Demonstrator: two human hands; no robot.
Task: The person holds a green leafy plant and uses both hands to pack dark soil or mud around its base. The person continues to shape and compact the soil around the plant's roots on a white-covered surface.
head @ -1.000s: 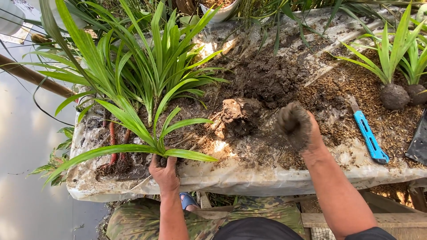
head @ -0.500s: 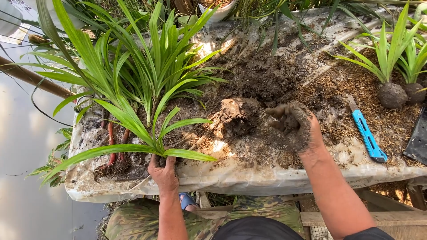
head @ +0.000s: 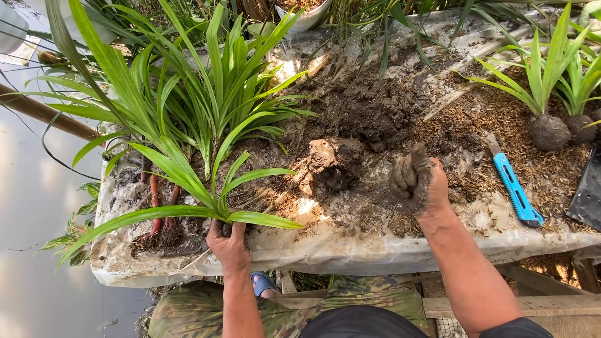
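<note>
My left hand (head: 230, 246) grips the base of a small green plant (head: 206, 194) with long strap leaves, at the near edge of the plastic-covered table (head: 350, 247). My right hand (head: 418, 181), coated in mud, is closed around a lump of wet soil just above the table. A clod of brown soil (head: 333, 164) lies between the two hands. A dark mound of mud (head: 369, 109) sits farther back.
A blue utility knife (head: 513, 188) lies at the right on husk-strewn plastic. Two plants with round soil balls (head: 549, 130) stand at the far right. A bunch of bare-rooted green plants (head: 188, 106) lies at the left. Grey water (head: 31, 206) lies left of the table.
My right hand dipped toward the soil clod, closed on mud and has drawn back to the right with it. My left hand has kept still on the plant.
</note>
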